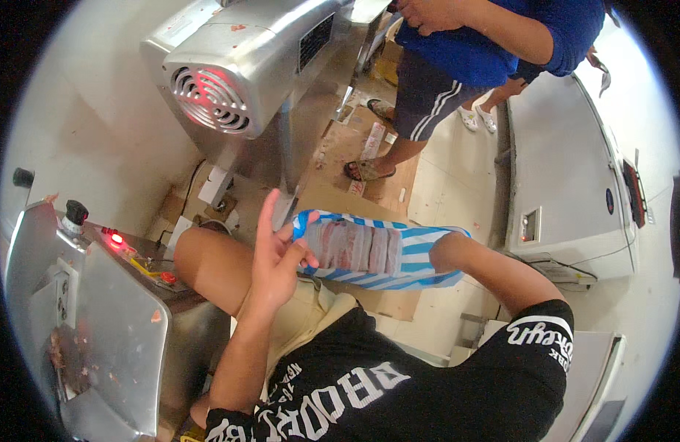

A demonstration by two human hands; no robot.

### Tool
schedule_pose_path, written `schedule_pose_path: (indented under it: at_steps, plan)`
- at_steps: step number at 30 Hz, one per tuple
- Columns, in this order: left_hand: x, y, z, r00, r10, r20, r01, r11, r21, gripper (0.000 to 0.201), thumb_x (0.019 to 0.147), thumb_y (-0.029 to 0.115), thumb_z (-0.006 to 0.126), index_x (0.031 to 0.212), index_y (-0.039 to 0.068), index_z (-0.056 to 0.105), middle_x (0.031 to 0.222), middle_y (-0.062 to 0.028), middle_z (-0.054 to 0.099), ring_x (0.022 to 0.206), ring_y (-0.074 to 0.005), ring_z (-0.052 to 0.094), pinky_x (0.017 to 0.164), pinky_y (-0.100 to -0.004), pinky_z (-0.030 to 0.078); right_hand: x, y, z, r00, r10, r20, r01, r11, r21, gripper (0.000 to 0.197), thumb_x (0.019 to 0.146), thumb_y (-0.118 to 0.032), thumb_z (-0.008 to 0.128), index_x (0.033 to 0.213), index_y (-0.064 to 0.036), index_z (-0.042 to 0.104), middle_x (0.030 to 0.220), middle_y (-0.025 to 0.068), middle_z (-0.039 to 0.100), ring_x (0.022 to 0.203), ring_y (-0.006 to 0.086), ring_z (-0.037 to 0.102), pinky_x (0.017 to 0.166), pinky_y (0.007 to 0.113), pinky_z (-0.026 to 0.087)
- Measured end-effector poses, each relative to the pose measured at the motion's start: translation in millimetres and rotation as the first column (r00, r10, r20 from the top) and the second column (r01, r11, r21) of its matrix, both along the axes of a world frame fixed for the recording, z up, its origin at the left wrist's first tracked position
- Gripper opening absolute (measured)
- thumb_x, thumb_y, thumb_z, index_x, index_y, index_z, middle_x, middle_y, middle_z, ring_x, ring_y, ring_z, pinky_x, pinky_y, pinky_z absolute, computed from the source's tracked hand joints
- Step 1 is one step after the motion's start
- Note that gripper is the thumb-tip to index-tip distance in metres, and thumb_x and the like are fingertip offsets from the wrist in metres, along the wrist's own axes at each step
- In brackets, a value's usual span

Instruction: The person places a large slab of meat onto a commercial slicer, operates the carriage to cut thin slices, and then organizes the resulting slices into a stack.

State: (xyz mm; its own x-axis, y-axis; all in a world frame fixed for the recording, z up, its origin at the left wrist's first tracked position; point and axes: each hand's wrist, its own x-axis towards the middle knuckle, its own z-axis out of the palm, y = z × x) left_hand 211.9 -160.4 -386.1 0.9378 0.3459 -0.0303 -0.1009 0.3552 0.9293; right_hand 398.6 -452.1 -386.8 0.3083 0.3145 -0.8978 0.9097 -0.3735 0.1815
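A blue-and-white striped plastic bag (421, 254) lies sideways in front of my body, above my lap. Through its see-through wall shows a row of pale pinkish slabs (358, 248), which look like packed meat. My left hand (277, 259) is at the bag's left end, its index finger stretched upward while the thumb and other fingers close on the bag's bunched blue corner. From the right, my right forearm (494, 272) reaches into the bag's mouth. The right hand itself is inside the bag, its fingers hidden by the plastic.
A metal machine with a round vented end (209, 99) stands ahead on the left. Nearer left is a steel machine (122, 324) with a lit red light and scraps on it. A person in blue (465, 44) stands ahead on cardboard (384, 177). A white chest freezer (564, 177) stands at right.
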Motion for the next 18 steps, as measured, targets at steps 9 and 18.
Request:
schedule_pose_path:
  at_steps: [9,18]
  plan:
    - [-3.8,5.5,3.9,0.993,-0.022,0.117,0.002,0.986,0.168,0.088,0.095,-0.003,0.048,0.159,0.017,-0.009,0.14,-0.0212,0.056,0.091,-0.0196,0.068,0.078,-0.0292,0.051,-1.0,-8.5,-3.3,0.978,0.162,0.129,-0.197,0.921,0.337,0.021,0.065,-0.029,0.074,0.074,-0.0093,0.076,0.082,0.0154,0.073,0.079,0.0341,0.071,0.068,0.046,0.056]
    - [-1.9,10.3,16.4,0.991,-0.111,0.079,0.104,0.991,0.085,0.086,0.097,0.0,0.05,0.159,0.015,-0.006,0.138,-0.0236,0.057,0.085,-0.019,0.068,0.076,-0.0294,0.05,1.5,-4.5,15.6,0.983,-0.005,0.183,-0.05,0.954,0.297,0.023,0.065,-0.03,0.079,0.075,-0.0088,0.077,0.084,0.0146,0.074,0.079,0.0329,0.072,0.071,0.043,0.057]
